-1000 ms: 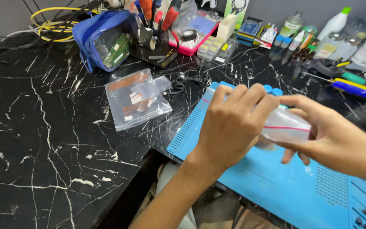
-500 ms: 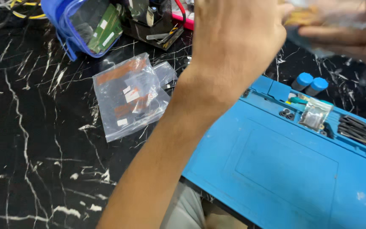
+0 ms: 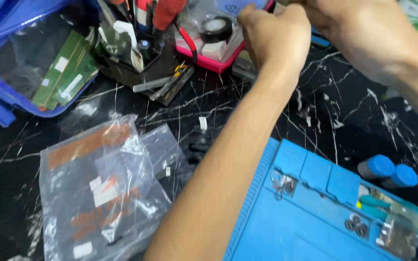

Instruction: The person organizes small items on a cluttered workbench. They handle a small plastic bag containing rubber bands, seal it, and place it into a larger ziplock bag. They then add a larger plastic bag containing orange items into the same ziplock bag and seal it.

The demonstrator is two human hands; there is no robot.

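Where hands (image 3: 272, 34) reach, black marble worktop (image 3: 344, 116) lies crowded.

This looks like a repair workshop. A blue work mat (image 3: 315, 227) lies at 5 o'clock on a black marble table (image 3: 344, 116). A holder of tools (image 3: 141, 53) stands at 11 o'clock beside green circuit boards (image 3: 64, 72).

At the top of the frame the right hand (image 3: 359, 29) is cut off by the edge, so its fingers and whatever they hold cannot be seen. The left hand (image 3: 272, 34) curls with its fingertips hidden behind the knuckles. The blue pouch (image 3: 6, 58) runs off the upper left. The blue mat (image 3: 310, 217) is cropped at the bottom right, and the small parts in its trays are too small to tell.
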